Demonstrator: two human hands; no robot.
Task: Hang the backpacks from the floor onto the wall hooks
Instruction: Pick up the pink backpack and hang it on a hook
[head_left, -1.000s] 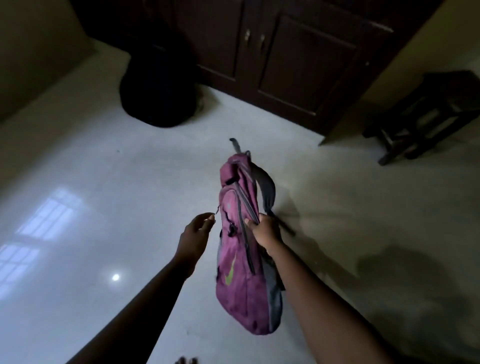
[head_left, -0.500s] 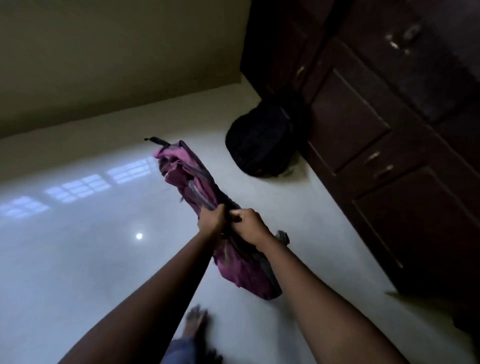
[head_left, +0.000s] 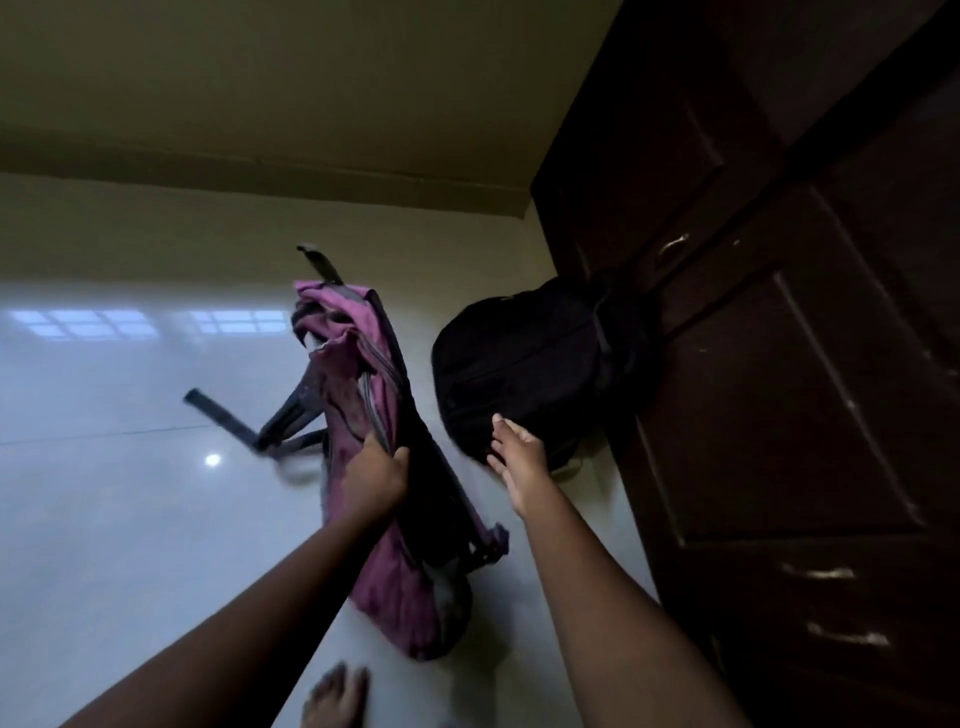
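Note:
A purple backpack (head_left: 363, 364) with grey trim hangs above the pale floor, its dark straps swinging out to the left. My left hand (head_left: 375, 470) is shut on its side near the zip. A black backpack (head_left: 524, 358) sits on the floor, leaning against the dark wooden cupboard. My right hand (head_left: 514, 454) is stretched out, fingers apart, its fingertips touching the black backpack's near edge. No wall hooks are in view.
The dark wooden cupboard (head_left: 779, 364) with metal handles fills the right side. A glossy pale floor (head_left: 130, 519) reflects a window and a light. A plain wall (head_left: 260, 104) runs along the far side. My bare foot (head_left: 337, 696) shows at the bottom edge.
My right hand has let go of the purple backpack and reached to the black backpack. The left hand keeps the purple one. The view has moved closer to the cupboard.

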